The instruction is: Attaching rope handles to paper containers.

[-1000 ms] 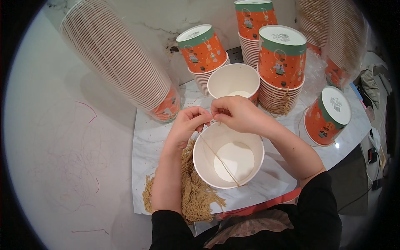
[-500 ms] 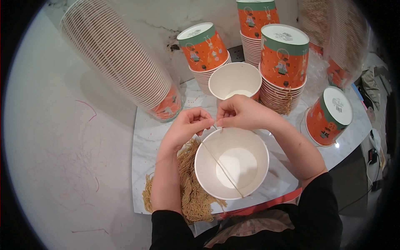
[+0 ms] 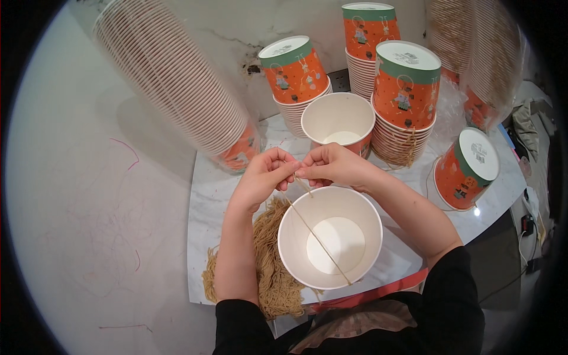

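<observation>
A large white-lined paper bucket (image 3: 368, 222) stands mouth up in front of me. One tan cord (image 3: 317, 234) runs across its opening, from the near rim up toward my fingers. Above the bucket's far rim, my left hand (image 3: 264, 177) pinches the cord. My right hand (image 3: 336, 167) meets it fingertip to fingertip, also pinching cord, and a short piece hangs down to the far rim. The exact crossing of the cord is hidden by my fingers. Beside my left forearm lies a heap of tan cords (image 3: 275, 266).
Behind my hands stands another open bucket (image 3: 338, 121). Farther back are stacks of orange-and-green upturned buckets (image 3: 407, 97). A tall wrapped stack (image 3: 177, 83) leans at the left, and an upturned bucket with cord (image 3: 464, 174) sits right. Cables (image 3: 528, 251) lie beyond the table's right edge.
My hands have come closer together, with fingertips now meeting around the cord. A short cord piece now shows below my fingers at the far rim. The whole view has shifted slightly.
</observation>
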Motion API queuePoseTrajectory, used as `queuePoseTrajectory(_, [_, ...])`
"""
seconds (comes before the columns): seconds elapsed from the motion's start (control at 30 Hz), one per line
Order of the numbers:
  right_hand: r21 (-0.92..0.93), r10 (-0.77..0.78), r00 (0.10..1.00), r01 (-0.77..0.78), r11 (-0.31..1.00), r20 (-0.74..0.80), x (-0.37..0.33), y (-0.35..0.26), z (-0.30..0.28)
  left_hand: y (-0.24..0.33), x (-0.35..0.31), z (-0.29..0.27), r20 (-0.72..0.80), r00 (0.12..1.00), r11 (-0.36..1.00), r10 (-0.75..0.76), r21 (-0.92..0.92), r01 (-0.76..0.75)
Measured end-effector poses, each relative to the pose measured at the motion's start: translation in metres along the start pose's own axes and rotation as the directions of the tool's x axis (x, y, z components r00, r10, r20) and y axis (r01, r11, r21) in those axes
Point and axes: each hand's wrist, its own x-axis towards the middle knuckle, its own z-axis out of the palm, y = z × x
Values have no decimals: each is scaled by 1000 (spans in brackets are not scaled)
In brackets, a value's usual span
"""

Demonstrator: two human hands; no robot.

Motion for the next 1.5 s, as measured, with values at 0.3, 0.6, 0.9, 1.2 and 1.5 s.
queuePoseTrajectory(0.3, [66, -30, 999, 29, 997, 21, 6, 10, 9, 0, 2, 7, -67, 998, 999, 18, 40, -16])
queuePoseTrajectory(0.6, [172, 96, 990, -113, 979, 107, 12, 16, 2, 4, -4, -4, 81, 994, 976, 73, -209, -54])
queuePoseTrajectory(0.9, [330, 238, 959, -276, 903, 152, 1, 18, 3, -6, 3, 0, -10, 989, 958, 151, -245, -148])
queuePoseTrajectory(1.2, [446, 236, 891, -406, 797, 389, -8, 41, -3, 12, -21, -36, 160, 971, 968, 175, -206, -141])
queuePoseTrajectory(1.5, [498, 234, 894, -413, 762, 382, -20, 32, 7, 17, -41, -46, 337, 919, 931, 203, 224, -288])
